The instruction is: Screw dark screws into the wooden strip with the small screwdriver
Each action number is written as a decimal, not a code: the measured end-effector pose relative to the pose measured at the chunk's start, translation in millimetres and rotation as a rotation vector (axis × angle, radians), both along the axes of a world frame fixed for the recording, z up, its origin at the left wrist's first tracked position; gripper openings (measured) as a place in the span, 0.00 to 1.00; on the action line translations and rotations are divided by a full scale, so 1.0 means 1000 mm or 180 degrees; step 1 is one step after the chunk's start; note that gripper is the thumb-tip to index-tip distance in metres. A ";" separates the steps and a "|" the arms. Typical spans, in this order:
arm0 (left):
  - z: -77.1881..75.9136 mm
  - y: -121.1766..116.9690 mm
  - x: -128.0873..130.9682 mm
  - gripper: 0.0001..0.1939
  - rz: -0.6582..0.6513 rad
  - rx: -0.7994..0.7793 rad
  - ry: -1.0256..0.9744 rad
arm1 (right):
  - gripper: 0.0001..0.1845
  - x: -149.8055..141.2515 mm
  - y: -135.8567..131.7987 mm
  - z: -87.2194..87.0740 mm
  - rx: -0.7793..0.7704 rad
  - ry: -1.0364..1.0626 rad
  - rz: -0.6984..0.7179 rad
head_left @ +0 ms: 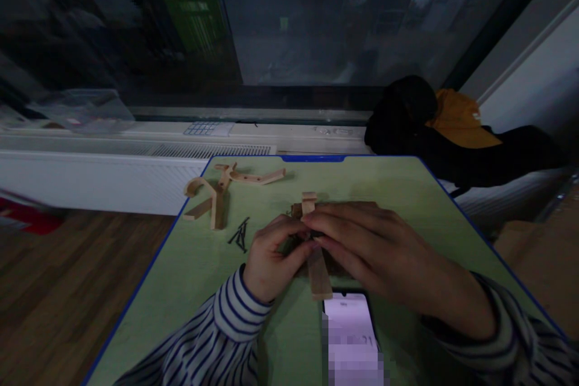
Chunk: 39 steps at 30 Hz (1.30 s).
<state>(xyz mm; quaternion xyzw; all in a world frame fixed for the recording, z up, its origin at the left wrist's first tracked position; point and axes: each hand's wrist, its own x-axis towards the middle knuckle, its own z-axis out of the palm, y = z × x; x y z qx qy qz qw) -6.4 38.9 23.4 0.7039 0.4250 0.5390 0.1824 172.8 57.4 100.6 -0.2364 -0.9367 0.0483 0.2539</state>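
Observation:
A pale wooden hook (320, 274) with a raised end stands lengthwise across a brown wooden board (362, 204) on the table. My left hand (274, 259) is closed at the hook's left side, thumb and fingers pinched near its middle. From the right, my right hand (375, 244) reaches over the board, its fingertips closed together at the same spot. Whatever small thing may be between those right fingertips is hidden. Much of the board lies under my hands. Left of them is a small pile of dark screws (241, 235).
More pale wooden hooks (217, 205) lie at the table's back left. A lit phone (348, 319) rests in front of my hands, below the hook's near end. The green table (181, 301) has a blue edge. Behind it are a radiator (113, 175), a window sill and dark clothing (407, 114).

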 end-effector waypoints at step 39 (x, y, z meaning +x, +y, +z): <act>0.001 0.001 0.000 0.05 -0.0248 -0.0080 -0.0084 | 0.14 0.003 0.005 -0.001 0.0010 0.0054 -0.0119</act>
